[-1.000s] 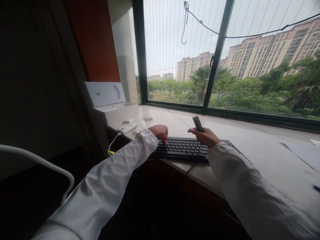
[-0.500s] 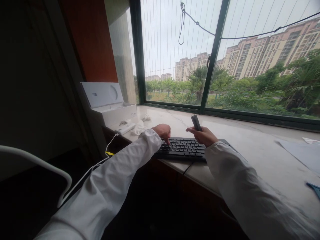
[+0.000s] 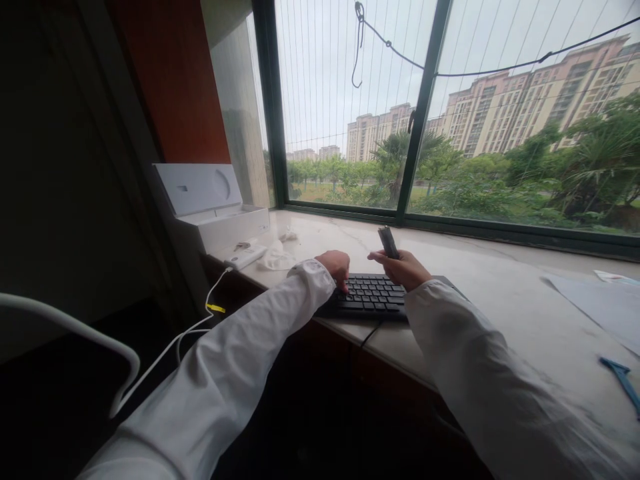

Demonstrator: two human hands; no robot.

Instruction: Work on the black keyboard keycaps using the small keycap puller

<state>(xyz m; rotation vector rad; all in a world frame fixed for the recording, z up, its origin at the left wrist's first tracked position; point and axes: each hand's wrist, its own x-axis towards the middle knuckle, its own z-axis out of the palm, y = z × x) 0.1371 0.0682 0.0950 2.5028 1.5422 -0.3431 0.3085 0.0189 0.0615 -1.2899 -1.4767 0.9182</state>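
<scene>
A black keyboard (image 3: 373, 295) lies at the near edge of a pale stone window ledge (image 3: 500, 300). My left hand (image 3: 336, 266) rests on its left keys, fingers curled down onto them. Just above the keyboard's right part, my right hand (image 3: 404, 268) grips a small dark grey stick-shaped object (image 3: 388, 242) that points up and away from me. Both arms wear white sleeves.
An open white box (image 3: 210, 207) stands at the ledge's left end, with a white device (image 3: 246, 255), a crumpled white cloth (image 3: 277, 257) and a white cable (image 3: 200, 327) hanging down. Papers (image 3: 595, 300) and a blue tool (image 3: 623, 380) lie at right. Behind is a barred window.
My left hand has slid rightward along the keys, closing much of the gap to my right hand. The right hand still holds the dark object upright. The view has shifted a little.
</scene>
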